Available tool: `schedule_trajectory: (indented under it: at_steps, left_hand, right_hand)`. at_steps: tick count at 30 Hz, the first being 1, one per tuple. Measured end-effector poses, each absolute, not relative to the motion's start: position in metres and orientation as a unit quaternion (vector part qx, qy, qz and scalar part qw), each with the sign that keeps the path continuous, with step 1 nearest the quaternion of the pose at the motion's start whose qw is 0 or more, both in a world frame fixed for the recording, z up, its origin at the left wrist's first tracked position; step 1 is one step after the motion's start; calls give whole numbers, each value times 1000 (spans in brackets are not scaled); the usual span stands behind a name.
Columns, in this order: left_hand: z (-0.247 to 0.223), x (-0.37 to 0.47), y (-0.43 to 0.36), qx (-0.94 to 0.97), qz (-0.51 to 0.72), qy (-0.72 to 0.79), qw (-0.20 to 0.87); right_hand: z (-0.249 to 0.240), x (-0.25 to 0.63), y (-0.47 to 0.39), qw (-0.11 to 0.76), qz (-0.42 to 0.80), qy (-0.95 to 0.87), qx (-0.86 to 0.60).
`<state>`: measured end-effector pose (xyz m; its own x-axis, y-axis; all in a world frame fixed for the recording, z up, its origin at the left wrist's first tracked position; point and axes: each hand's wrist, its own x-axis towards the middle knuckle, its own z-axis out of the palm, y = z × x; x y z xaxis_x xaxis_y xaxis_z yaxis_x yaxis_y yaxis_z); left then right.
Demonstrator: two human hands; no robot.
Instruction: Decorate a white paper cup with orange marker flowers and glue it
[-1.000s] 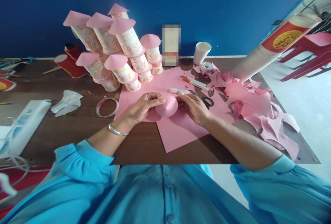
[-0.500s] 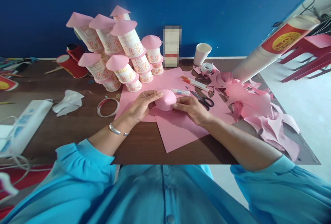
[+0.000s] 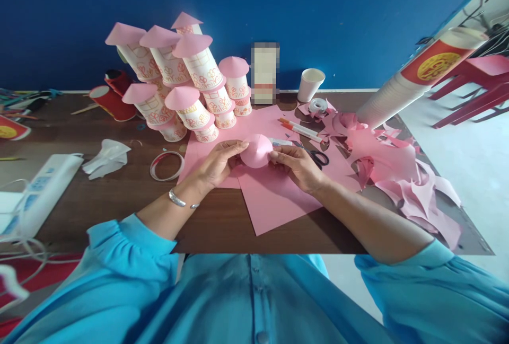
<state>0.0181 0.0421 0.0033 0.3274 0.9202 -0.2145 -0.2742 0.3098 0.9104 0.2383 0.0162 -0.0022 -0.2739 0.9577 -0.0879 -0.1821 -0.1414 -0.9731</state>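
Pink paper cone [image 3: 256,153] sits between left hand [image 3: 221,164] and right hand [image 3: 300,167], both pinching its edges.

Readable text: none | cup stack [image 3: 417,79]: round yellow emblem [image 3: 438,68], undecipherable | marker [image 3: 305,131]: print too small

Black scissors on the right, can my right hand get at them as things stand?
Probably yes: the scissors lie just beyond the right hand, partly showing. But that hand is pinching the pink cone, so it would likely have to let go first.
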Motion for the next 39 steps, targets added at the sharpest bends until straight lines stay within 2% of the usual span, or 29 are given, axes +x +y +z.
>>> schedule_trajectory:
  at_steps: [4,7,10,17,28,30,35,39]
  left_hand:
    - [7,15,44,393,423,427,696]
    - [16,10,44,389,409,455,689]
    - [25,-2,41,406,408,474,667]
    - [27,-48,18,422,430,554,575]
    - [20,-95,7,506,390,623,451]
    - [18,-100,4,539,353,654,397]
    - [18,-111,-5,648,278,690,163]
    - [22,-110,-14,699,259,664,63]
  right_hand:
    - [-9,242,20,451,478,-589,-471]
    - [-15,244,21,402,334,-696,-493]
    - [-19,245,20,347,266,-770,-464]
    - [-24,246,21,320,246,-814,-417]
    - [-28,248,25,314,248,-818,-413]
    - [-28,249,25,312,247,-819,-414]
    - [-31,250,27,306,234,-828,-407]
    - [-35,250,28,311,213,-833,-405]
